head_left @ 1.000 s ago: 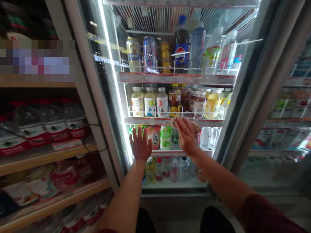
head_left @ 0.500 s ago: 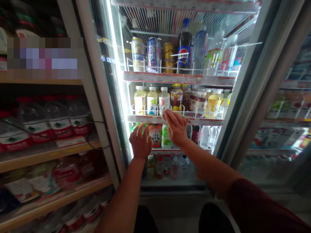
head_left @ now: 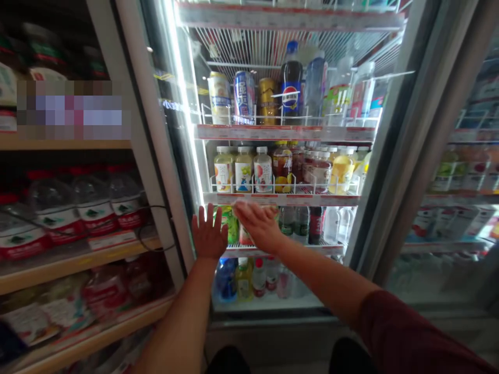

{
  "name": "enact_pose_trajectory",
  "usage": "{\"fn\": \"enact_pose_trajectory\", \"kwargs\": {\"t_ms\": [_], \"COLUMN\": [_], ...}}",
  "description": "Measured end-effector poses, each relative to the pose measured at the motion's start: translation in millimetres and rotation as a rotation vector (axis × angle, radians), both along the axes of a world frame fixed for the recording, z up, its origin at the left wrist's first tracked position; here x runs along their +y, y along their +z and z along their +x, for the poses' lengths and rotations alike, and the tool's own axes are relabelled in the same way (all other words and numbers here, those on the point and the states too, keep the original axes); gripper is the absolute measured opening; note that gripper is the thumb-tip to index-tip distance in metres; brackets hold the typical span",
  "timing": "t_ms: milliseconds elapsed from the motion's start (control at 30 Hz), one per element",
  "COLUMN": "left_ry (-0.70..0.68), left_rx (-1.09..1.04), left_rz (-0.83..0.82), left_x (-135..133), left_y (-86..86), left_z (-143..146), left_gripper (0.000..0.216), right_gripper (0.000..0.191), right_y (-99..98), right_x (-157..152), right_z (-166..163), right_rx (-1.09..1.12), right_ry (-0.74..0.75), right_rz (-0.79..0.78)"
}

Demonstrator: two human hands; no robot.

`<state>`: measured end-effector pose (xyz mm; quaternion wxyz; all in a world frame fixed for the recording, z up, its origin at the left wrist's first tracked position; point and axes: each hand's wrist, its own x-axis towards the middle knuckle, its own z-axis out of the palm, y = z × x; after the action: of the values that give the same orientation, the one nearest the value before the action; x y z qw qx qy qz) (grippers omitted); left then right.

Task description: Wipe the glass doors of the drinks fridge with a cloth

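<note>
My left hand (head_left: 209, 235) lies flat with fingers spread on the glass door (head_left: 268, 52) of a lit drinks fridge, near its left frame. My right hand (head_left: 258, 224) presses a small pale cloth (head_left: 238, 207) against the same glass, just right of the left hand, level with the price strip of the juice shelf (head_left: 280, 199). Only a blurred edge of the cloth shows past my fingertips. Behind the glass stand juice bottles (head_left: 244, 171), cans (head_left: 244, 96) and a Pepsi bottle (head_left: 291, 83).
Wooden shelves (head_left: 78, 259) with big red-labelled water bottles (head_left: 93, 208) stand to the left. A second glass-door fridge (head_left: 468, 182) stands to the right, past a grey door frame (head_left: 393, 156). My knees (head_left: 230, 361) show at the bottom edge.
My right hand has slid with the cloth down and to the left across the glass, from the middle towards the left hand. The left hand has shifted slightly left, still flat on the glass.
</note>
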<state>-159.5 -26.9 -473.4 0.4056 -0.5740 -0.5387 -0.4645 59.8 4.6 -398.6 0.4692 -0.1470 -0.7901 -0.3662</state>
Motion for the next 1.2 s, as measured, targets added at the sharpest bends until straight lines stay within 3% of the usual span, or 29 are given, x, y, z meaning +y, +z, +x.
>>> {"fn": "enact_pose_trajectory", "kwargs": {"t_ms": [67,100,267,333,433,500,667,733,800,867,900,967,1100,1133,1200], "left_ry": [-0.008,-0.015,-0.029,-0.031,-0.032,-0.032,0.008,0.03,0.04,0.047,0.05,0.053,0.042,0.034,0.012], "left_rx": [0.002,-0.001,-0.043,-0.059,-0.054,-0.045,0.012,0.023,0.025,0.031,0.041,0.051,0.001,-0.024,-0.069], "left_rz": [0.007,0.008,-0.012,-0.021,-0.017,-0.007,0.003,0.002,0.003,0.01,0.015,0.028,-0.004,-0.019,-0.04], "left_x": [0,0,0,0,0,1,2,2,2,3,3,4,4,3,2], "left_y": [0.3,0.5,1.6,1.8,1.3,0.8,1.0,1.4,1.7,1.5,1.4,1.1,1.9,2.6,4.2], "left_z": [-1,-1,-1,0,0,-1,-2,-2,-2,-3,-4,-4,-2,-1,1], "left_gripper": [0.055,0.055,0.056,0.057,0.056,0.056,0.059,0.059,0.059,0.06,0.06,0.061,0.063,0.063,0.065], "right_gripper": [0.06,0.057,0.055,0.054,0.048,0.046,0.052,0.053,0.051,0.046,0.045,0.046,0.055,0.056,0.057], "right_y": [-8.2,-1.9,62.4,57.9,30.0,30.1,89.9,82.1,48.1,12.3,2.3,5.9,54.1,56.2,37.7], "right_x": [-4,-5,-7,-11,-15,-15,-9,-8,-10,-9,-8,-2,11,12,12], "right_z": [-4,-5,-14,-20,-27,-26,-9,-4,0,6,11,24,54,60,69], "right_rx": [-0.166,-0.184,0.129,0.085,-0.162,-0.23,0.115,0.147,0.046,-0.203,-0.266,-0.263,0.075,0.124,0.121], "right_ry": [0.018,0.006,-0.127,-0.124,-0.063,-0.042,-0.127,-0.143,-0.147,-0.079,-0.062,-0.055,-0.136,-0.146,-0.139], "right_rz": [0.02,0.001,-0.13,-0.113,-0.03,0.004,-0.104,-0.117,-0.098,-0.022,-0.009,-0.006,-0.111,-0.135,-0.142]}}
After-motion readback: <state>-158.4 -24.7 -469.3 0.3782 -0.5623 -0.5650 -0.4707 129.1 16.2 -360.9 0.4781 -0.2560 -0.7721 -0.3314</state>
